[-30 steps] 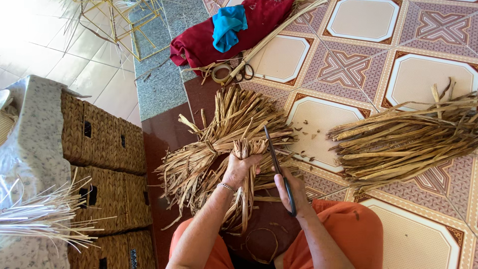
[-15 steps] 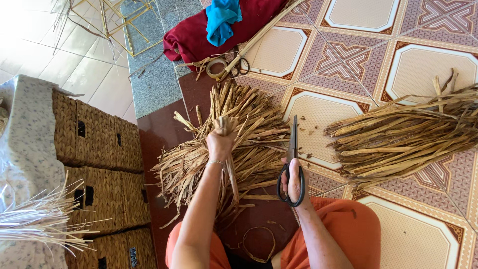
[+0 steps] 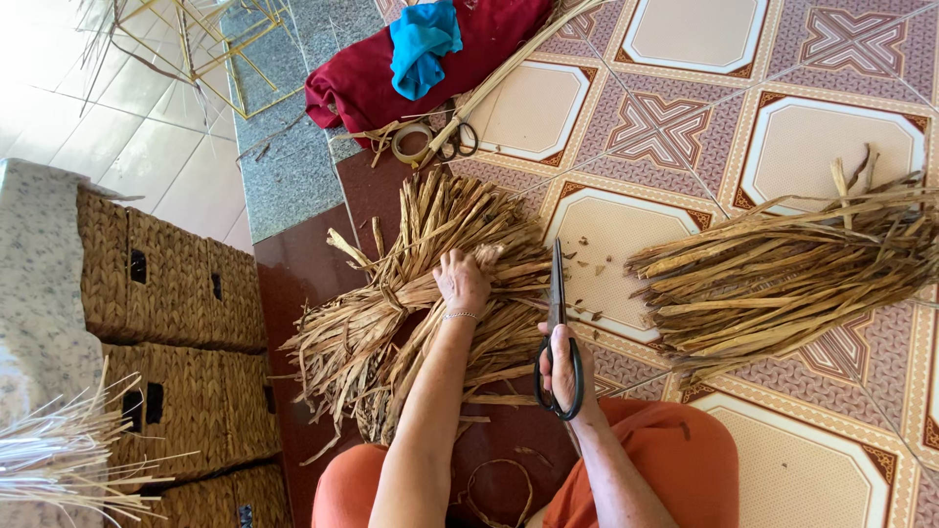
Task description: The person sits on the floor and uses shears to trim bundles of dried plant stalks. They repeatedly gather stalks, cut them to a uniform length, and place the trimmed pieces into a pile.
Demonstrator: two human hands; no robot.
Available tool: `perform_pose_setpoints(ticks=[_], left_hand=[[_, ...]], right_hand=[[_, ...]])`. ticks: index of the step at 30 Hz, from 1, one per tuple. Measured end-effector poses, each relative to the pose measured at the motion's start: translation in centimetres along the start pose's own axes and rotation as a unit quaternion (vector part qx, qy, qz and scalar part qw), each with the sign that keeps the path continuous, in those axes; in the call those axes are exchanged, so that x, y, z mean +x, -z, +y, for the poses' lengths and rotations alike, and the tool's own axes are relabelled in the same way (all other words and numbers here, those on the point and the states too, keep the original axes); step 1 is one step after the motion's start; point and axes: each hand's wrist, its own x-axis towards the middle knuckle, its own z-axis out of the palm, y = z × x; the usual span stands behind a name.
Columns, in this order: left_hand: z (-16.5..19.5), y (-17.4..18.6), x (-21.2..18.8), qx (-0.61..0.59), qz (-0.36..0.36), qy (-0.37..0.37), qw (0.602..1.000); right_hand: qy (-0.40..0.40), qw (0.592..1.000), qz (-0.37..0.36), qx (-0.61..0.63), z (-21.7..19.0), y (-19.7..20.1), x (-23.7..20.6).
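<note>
Where hands (image 3: 465, 279) meet straw (image 3: 421, 284): scissors (image 3: 558, 323).

Dried leaf pile (image 3: 430, 284): tan, straw-brown
Scissors (image 3: 558, 337): black handles, dark blades
Floor tiles (image 3: 675, 127): cream and mauve, geometric pattern
Cloth (image 3: 391, 68): dark red
Rag (image 3: 423, 39): bright blue
Baskets (image 3: 166, 284): brown, woven
Trousers (image 3: 675, 460): orange

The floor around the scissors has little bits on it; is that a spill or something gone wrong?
Small dry scraps lie scattered on the pale tile beside the scissors in the right hand. They match the dried strips under the left hand, so they look like trimmings. Nothing looks damaged.
</note>
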Motion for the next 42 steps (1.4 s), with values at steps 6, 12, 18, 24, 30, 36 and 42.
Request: perform_pose_setpoints(ticks=[6, 12, 18, 24, 30, 36, 42], left_hand=[[-2.8, 1.3, -1.9, -0.339, -0.037, 0.087, 0.936], [-6.8, 4.2, -6.9, -0.481, -0.031, 0.016, 0.876], [-5.9, 4.5, -10.3, -0.549, -0.007, -0.029, 0.835], [-5.0, 4.4, -12.7, -0.568, -0.006, -0.073, 0.82], [-4.5, 5.1, -12.8, -0.539, -0.032, -0.047, 0.84], [-4.1, 5.2, -12.9, -0.588, -0.048, -0.052, 0.806], [-4.0, 3.8, -12.4, -0.623, -0.071, -0.076, 0.775]], right_hand=[[-0.033, 0.989, -0.017, -0.144, 0.9, 0.4, -0.1], [0.081, 0.973, -0.067, -0.205, -1.1, -1.2, -2.0], [0.147, 0.967, -0.068, -0.196, -4.0, -1.9, -4.3], [0.162, 0.966, -0.053, -0.196, -3.9, -1.6, -4.8], [0.172, 0.956, -0.053, -0.233, -2.3, -1.1, -4.0], [0.211, 0.944, -0.038, -0.251, -2.1, -1.0, -3.8], [0.212, 0.94, -0.038, -0.264, -1.8, -1.0, -3.6]])
